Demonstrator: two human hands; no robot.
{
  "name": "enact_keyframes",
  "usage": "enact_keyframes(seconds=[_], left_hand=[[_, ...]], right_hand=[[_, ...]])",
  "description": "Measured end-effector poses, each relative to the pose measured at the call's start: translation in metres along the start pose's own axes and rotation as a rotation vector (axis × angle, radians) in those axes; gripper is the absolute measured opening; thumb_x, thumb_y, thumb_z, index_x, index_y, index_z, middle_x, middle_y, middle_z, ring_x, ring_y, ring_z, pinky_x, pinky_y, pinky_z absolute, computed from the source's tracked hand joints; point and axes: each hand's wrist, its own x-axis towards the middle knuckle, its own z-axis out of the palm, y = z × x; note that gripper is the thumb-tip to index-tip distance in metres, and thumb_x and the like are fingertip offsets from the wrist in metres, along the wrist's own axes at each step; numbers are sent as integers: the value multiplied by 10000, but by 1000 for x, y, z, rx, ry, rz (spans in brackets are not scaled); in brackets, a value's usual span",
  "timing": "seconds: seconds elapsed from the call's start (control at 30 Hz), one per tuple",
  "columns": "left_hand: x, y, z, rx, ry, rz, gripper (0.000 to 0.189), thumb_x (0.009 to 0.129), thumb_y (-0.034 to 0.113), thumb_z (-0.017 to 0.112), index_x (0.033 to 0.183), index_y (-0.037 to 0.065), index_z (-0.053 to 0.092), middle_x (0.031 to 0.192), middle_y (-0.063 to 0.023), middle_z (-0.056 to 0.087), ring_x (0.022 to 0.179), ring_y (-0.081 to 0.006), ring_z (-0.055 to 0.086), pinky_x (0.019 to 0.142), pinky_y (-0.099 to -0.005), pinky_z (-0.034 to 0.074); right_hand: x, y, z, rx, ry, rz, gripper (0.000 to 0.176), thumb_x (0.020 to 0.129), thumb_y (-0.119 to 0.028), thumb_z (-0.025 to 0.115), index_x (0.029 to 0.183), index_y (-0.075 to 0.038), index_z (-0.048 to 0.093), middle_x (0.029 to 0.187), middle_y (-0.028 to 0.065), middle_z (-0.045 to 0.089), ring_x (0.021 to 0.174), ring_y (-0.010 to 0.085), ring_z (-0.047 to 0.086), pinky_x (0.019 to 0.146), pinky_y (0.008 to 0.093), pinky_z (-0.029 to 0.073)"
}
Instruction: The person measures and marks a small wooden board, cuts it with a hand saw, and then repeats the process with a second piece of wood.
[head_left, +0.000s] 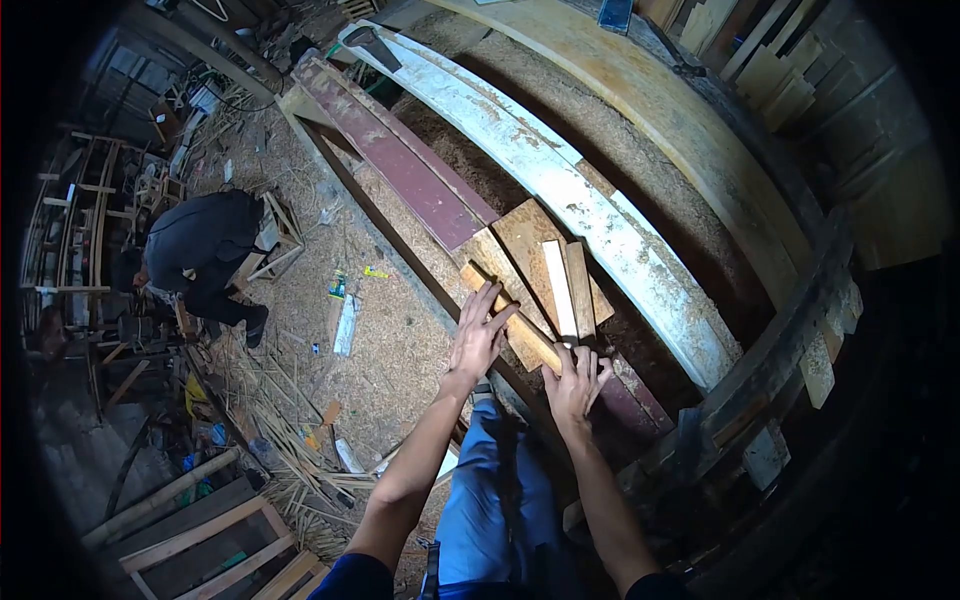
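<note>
Yellowish wood makes up the narrow strip (522, 325), which slants across the boards just in front of the person, its far-left end projecting beyond the left hand (478, 335) and its near-right end reaching the right hand (576, 382). Both hands are on it, set apart from each other: the left lies palm down with fingers spread over the strip, while the right bends its fingers over the lower end. Whether either hand truly grips or merely presses is hard to tell from above. Both forearms reach forward, the left angling inward. Beside the strip, a pale stick (560, 290) lies near the right hand.
</note>
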Motion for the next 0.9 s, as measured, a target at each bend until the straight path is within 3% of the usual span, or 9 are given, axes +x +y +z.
enact_keyframes(seconds=[0.13, 0.2, 0.23, 0.37, 0.53, 0.63, 0.73, 0.87, 0.9], left_hand=[[-6, -3, 11, -119, 98, -112, 569, 905, 94, 718, 1459, 147, 603, 1655, -191, 357, 1548, -414, 305, 1271, -535, 280], [-10, -5, 11, -247, 185, -261, 620, 989, 168, 665, 1575, 147, 465, 1681, -215, 305, 1547, -440, 294, 1272, -534, 272], [-13, -8, 9, -232, 173, -308, 636, 1050, 278, 582, 1627, 118, 366, 1683, -232, 298, 1547, -442, 293, 1277, -531, 249], [-8, -30, 0, -222, 137, -358, 666, 1097, 441, 433, 1622, 41, 340, 1678, -242, 315, 1564, -416, 273, 1298, -527, 173], [16, -47, -9, -109, 108, -356, 726, 1089, 501, 411, 1636, 37, 306, 1687, -226, 309, 1584, -390, 243, 1307, -522, 151], [33, -61, -11, -103, 173, -380, 832, 1060, 633, 347, 1647, 47, 290, 1689, -209, 316, 1584, -361, 252, 1312, -524, 147], [52, -71, -17, -101, 142, -363, 831, 1064, 635, 327, 1639, 36, 302, 1672, -211, 348, 1562, -374, 294, 1313, -524, 152], [62, -84, -11, -133, 180, -281, 684, 1031, 429, 598, 1552, 19, 425, 1497, -244, 527, 1403, -423, 472, 1202, -497, 335], [62, -83, -12, -126, 171, -286, 668, 1020, 335, 619, 1575, 39, 395, 1497, -232, 527, 1386, -411, 477, 1202, -520, 325]], right_hand=[[-5, -9, -2, 2, 13, 20, 473, 740, -271, 892, 1154, -111, 729, 975, 87, 580, 991, 264, 583, 971, 496, 387], [-10, -20, 4, 19, 53, -58, 458, 770, -299, 876, 1156, -94, 738, 956, 88, 580, 974, 263, 583, 961, 492, 390], [-10, -25, 8, 21, 71, -79, 447, 802, -320, 855, 1164, -83, 740, 962, 87, 582, 974, 258, 581, 952, 487, 390], [4, -42, 24, 2, 54, -49, 418, 833, -324, 832, 1180, -111, 738, 977, 73, 590, 972, 256, 573, 935, 473, 384], [12, -48, 23, -42, -58, -39, 439, 870, -341, 801, 1257, -151, 712, 995, 62, 593, 1008, 247, 559, 941, 466, 373], [-3, -33, 8, -42, -114, -71, 462, 889, -340, 787, 1312, -177, 698, 1160, 57, 607, 1106, 244, 549, 992, 473, 356], [-13, -11, 4, -12, -200, -32, 430, 896, -321, 781, 1310, -230, 709, 1308, 53, 578, 1218, 257, 513, 1055, 495, 321], [-6, 13, 6, 96, -171, -101, 321, 883, -294, 785, 1201, -266, 754, 1312, 39, 580, 1234, 273, 504, 1069, 515, 314], [-3, 17, 7, 113, -165, -133, 310, 879, -293, 787, 1186, -261, 759, 1319, 36, 579, 1236, 272, 505, 1068, 515, 314]])
